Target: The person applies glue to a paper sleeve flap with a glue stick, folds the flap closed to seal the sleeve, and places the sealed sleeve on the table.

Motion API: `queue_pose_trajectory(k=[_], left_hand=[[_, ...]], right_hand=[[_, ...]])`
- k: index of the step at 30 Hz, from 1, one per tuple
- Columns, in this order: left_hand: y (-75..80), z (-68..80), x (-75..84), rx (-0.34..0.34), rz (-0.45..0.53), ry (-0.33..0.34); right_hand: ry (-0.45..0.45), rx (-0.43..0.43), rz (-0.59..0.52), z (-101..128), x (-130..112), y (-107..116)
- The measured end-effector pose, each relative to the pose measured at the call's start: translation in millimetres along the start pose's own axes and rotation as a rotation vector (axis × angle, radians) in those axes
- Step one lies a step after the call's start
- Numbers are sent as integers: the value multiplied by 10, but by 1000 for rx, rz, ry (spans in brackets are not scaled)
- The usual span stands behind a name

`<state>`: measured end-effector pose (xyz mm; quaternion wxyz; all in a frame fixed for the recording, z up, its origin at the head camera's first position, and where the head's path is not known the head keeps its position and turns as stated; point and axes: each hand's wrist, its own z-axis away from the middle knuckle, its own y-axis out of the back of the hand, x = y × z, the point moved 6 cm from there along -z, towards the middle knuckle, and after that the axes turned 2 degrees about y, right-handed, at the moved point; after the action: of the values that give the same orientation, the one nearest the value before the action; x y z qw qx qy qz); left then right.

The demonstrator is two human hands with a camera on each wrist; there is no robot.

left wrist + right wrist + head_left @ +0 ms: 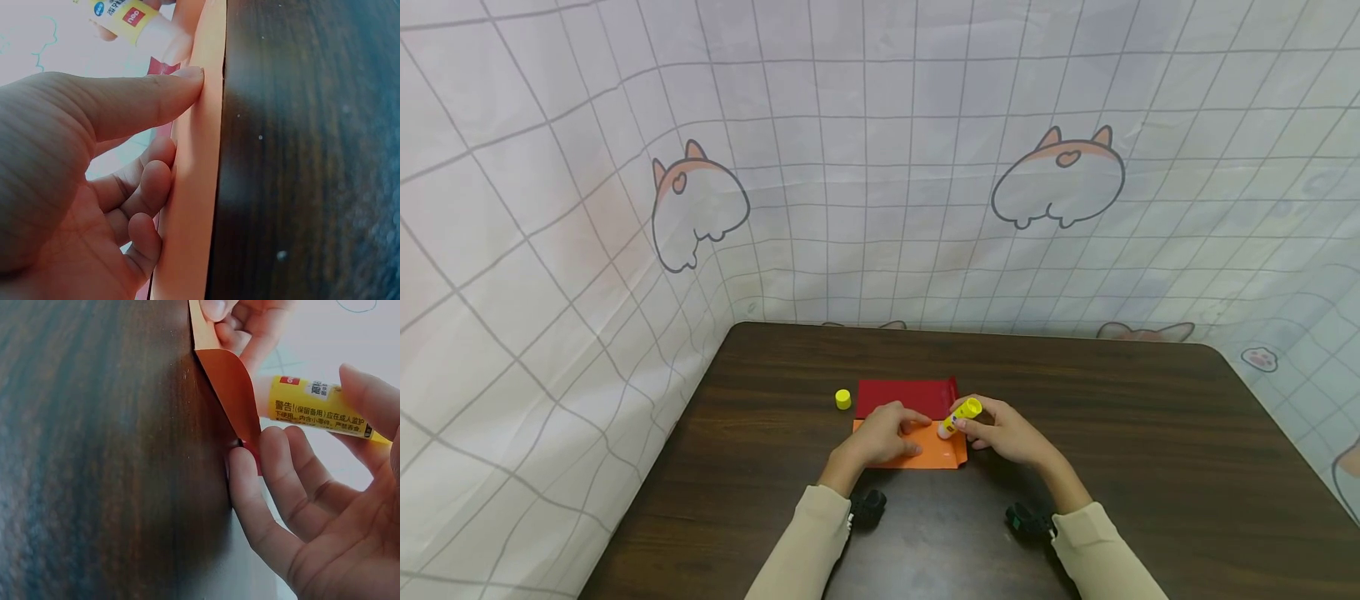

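1. Seen from the head camera, a person in cream sleeves works at a dark wooden table [1150, 467], both hands meeting over an orange paper sheet [936, 452] that lies just in front of a red paper sheet [906, 397]; the two sheets touch or overlap along one edge.
2. The left hand [886, 433] lies flat on the orange sheet, fingers nearly straight and spread, pressing it to the table.
3. The right hand [1011, 433] grips a yellow glue stick [958, 417], thumb and fingers curled round its barrel, the whitish tip pointed down toward the orange sheet near its right end. Whether the tip touches the paper cannot be told.
4. Only the head view shows a small yellow cap [843, 399] standing alone on the table, just left of the red sheet and apart from both hands, and the white grid-patterned cloth [880, 167] with cartoon animals hung round the table.
5. The left wrist camera adds what the overhead view hides: the thumb tip [187, 81] presses the orange sheet's edge against the wood, the other fingers resting on the paper, with the glue stick's printed label in the top corner.
6. The right wrist camera alone shows the orange sheet's corner [234, 394] curling up off the table, a sliver of red beneath it, and the little finger [250, 500] resting at that corner while the stick sits across the fingers.
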<state>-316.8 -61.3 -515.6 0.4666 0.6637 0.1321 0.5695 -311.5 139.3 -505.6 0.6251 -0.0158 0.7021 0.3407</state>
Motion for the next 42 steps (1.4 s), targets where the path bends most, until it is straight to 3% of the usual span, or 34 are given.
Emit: queue_pose_trajectory(k=[42], left_hand=[[-13, -19, -22, -8, 10, 0]], right_hand=[[-22, -66, 15, 22, 14, -24]])
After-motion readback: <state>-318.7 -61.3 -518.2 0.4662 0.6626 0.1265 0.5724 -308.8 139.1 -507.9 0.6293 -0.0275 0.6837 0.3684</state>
